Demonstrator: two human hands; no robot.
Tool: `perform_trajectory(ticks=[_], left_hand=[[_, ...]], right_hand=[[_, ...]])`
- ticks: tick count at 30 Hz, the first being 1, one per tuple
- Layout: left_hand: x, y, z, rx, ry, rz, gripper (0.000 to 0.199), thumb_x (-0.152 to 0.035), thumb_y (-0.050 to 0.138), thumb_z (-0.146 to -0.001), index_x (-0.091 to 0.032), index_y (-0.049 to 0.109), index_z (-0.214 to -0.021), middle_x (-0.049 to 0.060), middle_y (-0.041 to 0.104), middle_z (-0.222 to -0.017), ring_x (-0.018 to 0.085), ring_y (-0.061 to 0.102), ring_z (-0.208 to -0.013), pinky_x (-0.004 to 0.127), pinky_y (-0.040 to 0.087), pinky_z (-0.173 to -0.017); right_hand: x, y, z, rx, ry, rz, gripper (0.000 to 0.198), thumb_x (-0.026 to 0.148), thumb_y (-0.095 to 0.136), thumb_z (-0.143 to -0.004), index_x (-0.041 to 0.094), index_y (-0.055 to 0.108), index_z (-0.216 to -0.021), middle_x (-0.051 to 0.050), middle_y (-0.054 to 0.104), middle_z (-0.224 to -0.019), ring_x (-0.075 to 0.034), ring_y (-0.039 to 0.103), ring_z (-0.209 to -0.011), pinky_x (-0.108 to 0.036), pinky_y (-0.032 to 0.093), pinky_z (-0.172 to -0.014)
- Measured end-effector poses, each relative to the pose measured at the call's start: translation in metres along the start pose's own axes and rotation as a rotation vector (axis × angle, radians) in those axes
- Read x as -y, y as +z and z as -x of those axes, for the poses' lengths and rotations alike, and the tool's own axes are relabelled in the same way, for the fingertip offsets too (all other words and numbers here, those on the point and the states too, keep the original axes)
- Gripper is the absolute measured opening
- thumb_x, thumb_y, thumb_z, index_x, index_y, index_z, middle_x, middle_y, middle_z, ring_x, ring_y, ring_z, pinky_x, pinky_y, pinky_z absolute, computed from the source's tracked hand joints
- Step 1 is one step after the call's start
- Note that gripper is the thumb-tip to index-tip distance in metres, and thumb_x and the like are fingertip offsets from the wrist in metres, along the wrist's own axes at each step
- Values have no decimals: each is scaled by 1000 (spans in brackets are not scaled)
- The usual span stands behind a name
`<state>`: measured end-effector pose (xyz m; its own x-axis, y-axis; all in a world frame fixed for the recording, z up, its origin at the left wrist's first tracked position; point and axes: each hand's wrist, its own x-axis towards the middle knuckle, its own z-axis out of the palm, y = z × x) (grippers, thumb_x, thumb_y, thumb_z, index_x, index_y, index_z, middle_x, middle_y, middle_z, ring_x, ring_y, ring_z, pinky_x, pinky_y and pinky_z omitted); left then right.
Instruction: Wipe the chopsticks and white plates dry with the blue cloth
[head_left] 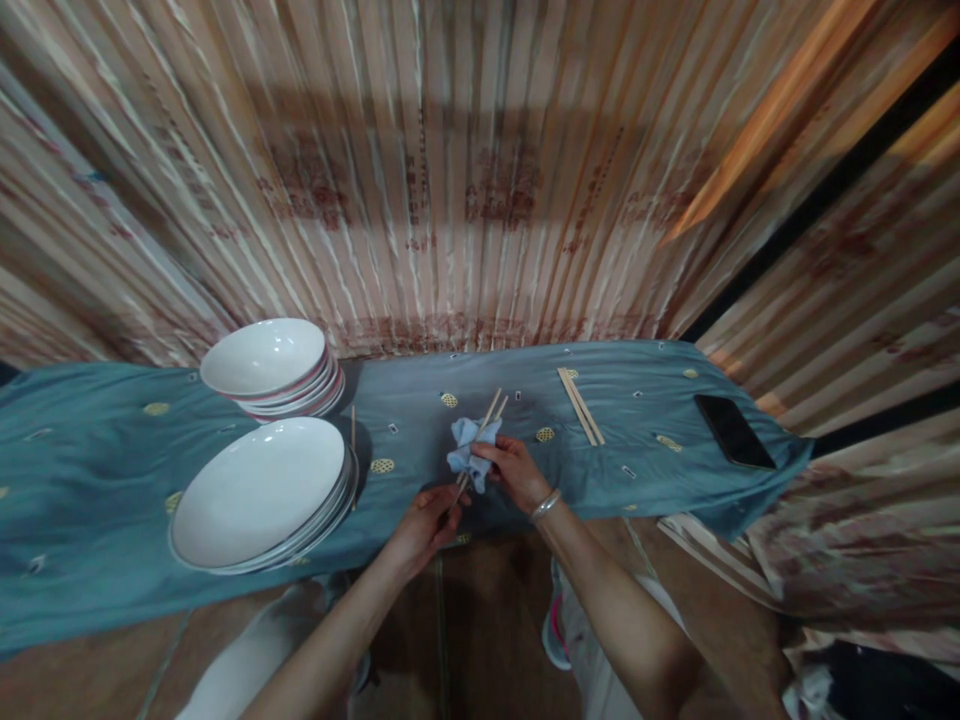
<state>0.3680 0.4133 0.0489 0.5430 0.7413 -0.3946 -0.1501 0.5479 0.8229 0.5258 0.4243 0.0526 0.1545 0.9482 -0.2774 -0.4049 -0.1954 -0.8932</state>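
My left hand (429, 522) is closed around the lower ends of a pair of chopsticks (491, 407), which slant up and away to the right. A light blue cloth (471, 450) is wrapped about their middle. My right hand (517, 470), with a silver bracelet at the wrist, pinches the cloth against the chopsticks. Their far tips stick out beyond the cloth. To the right, more wooden chopsticks (580, 406) lie side by side on the blue tablecloth (405, 375).
A stack of large white plates (259, 495) stands at the left, with stacked white bowls (264, 360) behind it. A single chopstick (354, 430) lies beside the plates. A black phone (733, 431) rests near the right end. Pleated curtains (480, 180) hang behind the table.
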Motion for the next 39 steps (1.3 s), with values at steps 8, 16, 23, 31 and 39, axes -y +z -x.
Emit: perform_trajectory(ticks=[8, 16, 23, 31, 39], left_hand=[[7, -1, 2, 36, -33, -26, 40, -52, 68, -66, -13, 60, -71, -8, 41, -41, 1, 22, -33, 22, 11, -39], [9, 1, 3, 93, -71, 20, 37, -48, 70, -66, -12, 62, -70, -8, 42, -42, 1, 22, -32, 22, 8, -39], [8, 3, 3, 76, -85, 78, 37, -46, 73, -63, -12, 61, -70, -8, 44, -42, 0, 22, -31, 21, 7, -38], [7, 5, -5, 36, -21, 68, 37, -46, 71, -64, -12, 60, -71, -9, 42, -42, 0, 21, -32, 20, 8, -38], [5, 3, -9, -4, 10, 81, 36, -45, 72, -60, -13, 57, -66, -9, 44, -43, -1, 23, -32, 17, 13, -36]], right_hand=[[19, -16, -10, -144, -47, -84, 30, 41, 82, -50, 17, 65, -54, 5, 58, -47, -6, 43, -41, -20, 29, -39], [32, -31, -15, -184, -106, -174, 29, 39, 84, -51, 17, 68, -62, 3, 65, -56, -8, 54, -49, -21, 41, -47], [25, -22, -11, -141, -64, -149, 29, 43, 83, -52, 19, 69, -61, 4, 63, -53, -9, 53, -46, -21, 39, -43], [3, 2, 1, -22, -8, -135, 37, 46, 83, -51, 15, 70, -66, 2, 65, -53, -8, 52, -44, -20, 38, -41], [-20, 11, 6, 94, 21, -70, 40, 49, 80, -58, 13, 68, -68, 4, 61, -50, -7, 48, -37, -19, 35, -35]])
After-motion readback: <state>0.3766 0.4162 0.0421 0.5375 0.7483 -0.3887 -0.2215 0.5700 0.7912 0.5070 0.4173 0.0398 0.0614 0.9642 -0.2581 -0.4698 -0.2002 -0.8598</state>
